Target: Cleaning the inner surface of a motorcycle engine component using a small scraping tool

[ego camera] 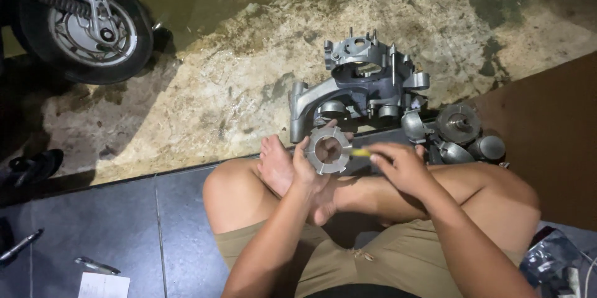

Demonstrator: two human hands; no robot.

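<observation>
The left hand grips the metal ring upright; the right hand is closed on a yellow-handled tool at its rim. Keep the ring steady, work slowly.

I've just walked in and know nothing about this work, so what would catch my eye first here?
Probably the notched metal ring held up in the left hand, mid-frame, while the right hand brings a yellow-handled tool to its edge. Just beyond it, a grey engine casing stands on the rough concrete floor, with round metal parts to its right. A scooter wheel fills the top left corner.
</observation>
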